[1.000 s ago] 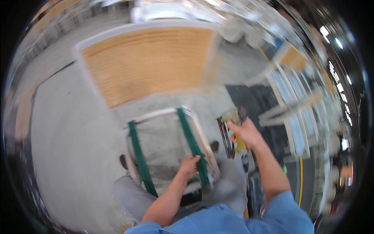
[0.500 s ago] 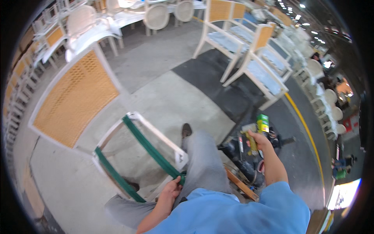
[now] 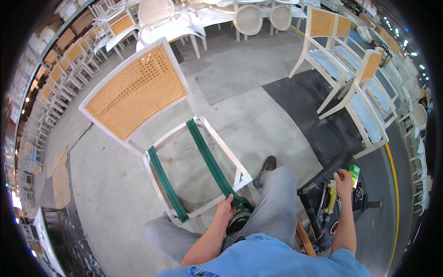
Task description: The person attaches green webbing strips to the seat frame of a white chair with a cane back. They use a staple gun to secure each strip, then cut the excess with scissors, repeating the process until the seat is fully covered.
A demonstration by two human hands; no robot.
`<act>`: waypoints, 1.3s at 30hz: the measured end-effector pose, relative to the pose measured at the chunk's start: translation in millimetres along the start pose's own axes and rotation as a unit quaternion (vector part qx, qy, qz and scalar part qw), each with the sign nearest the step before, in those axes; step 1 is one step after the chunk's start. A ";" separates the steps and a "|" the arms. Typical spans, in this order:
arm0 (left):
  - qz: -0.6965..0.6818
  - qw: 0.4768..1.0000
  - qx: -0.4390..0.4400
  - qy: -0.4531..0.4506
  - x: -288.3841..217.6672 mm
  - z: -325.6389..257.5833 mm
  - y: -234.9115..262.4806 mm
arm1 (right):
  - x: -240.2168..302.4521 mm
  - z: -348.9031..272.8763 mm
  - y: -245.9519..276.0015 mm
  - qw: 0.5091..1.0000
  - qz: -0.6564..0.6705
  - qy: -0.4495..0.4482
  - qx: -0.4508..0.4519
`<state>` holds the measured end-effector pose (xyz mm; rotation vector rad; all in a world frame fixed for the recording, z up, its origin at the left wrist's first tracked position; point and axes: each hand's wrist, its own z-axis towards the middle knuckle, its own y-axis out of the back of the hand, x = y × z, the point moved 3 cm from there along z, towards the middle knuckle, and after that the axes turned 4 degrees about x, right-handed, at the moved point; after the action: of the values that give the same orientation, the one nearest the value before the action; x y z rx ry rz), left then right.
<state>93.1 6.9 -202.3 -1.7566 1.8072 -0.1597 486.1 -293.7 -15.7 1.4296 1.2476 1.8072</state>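
Note:
A white chair frame [image 3: 221,144] with a woven cane back [image 3: 138,92] stands in front of me. Its seat is bare except for two green webbing straps, one toward the left [image 3: 168,184] and one toward the right [image 3: 205,150]. My left hand [image 3: 224,208] grips the right strap at the near rail, where its loose end [image 3: 243,203] hangs over toward my lap. Off to the right, my right hand [image 3: 344,184] is just above a black work surface, fingers slightly apart and nothing visible in them. Beside it lies a yellow-green staple gun [image 3: 331,197]; a small green box [image 3: 354,173] touches or nearly touches its fingers.
White chairs with cane backs and covered seats [image 3: 364,108] stand ahead to the right. More chairs [image 3: 170,27] fill the far side and left. A wooden bar [image 3: 305,237] lies by my right leg. A yellow line [image 3: 395,184] runs along the floor at right.
The staple gun has gone from my right hand down onto the black surface, and that hand has moved off it toward the green box. My left hand stays on the strap; the view has shifted.

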 end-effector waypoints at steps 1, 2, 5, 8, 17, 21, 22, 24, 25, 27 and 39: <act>-0.001 1.000 -0.005 -0.022 -8.0 11.4 -2.9 | 20.5 5.4 -22.1 0.993 0.112 0.036 0.025; -0.001 0.999 -0.021 -0.044 -18.8 19.3 2.9 | 51.3 6.3 -54.7 0.970 0.225 0.067 0.059; 0.085 0.993 -0.029 -0.081 -46.8 27.6 34.6 | 166.1 -30.5 -155.4 0.933 0.221 0.211 0.188; 0.149 0.988 -0.013 -0.038 -36.1 40.8 -6.2 | 215.6 -49.6 -236.6 0.891 0.151 0.157 0.399; 0.245 0.969 0.015 -0.016 9.4 32.6 -6.0 | 231.5 -110.6 -368.7 0.809 0.117 0.136 0.560; 0.669 0.681 -0.081 -0.286 -51.3 19.3 3.5 | 206.2 -106.5 -373.3 0.808 0.008 0.136 0.573; 0.673 0.638 -0.117 -0.356 -67.2 15.8 -1.0 | 197.2 -109.3 -376.1 0.804 -0.009 0.118 0.582; 0.709 0.508 -0.176 -0.457 -101.7 9.2 -6.3 | 209.3 -112.4 -380.9 0.805 -0.036 0.113 0.581; 0.717 0.440 -0.192 -0.506 -110.8 11.7 -15.3 | 205.4 -108.0 -383.8 0.815 -0.043 0.126 0.563; 0.768 0.546 -0.078 -0.326 -118.0 35.0 -15.9 | 207.0 -107.6 -391.8 0.820 -0.052 0.135 0.554; 0.833 0.500 -0.130 -0.198 -110.0 57.4 -14.9 | 202.0 -103.9 -422.2 0.792 0.145 0.016 0.593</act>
<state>127.5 127.0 -204.8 0.5034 2.2892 1.2043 265.8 25.6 -297.4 2.2875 2.5105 1.1002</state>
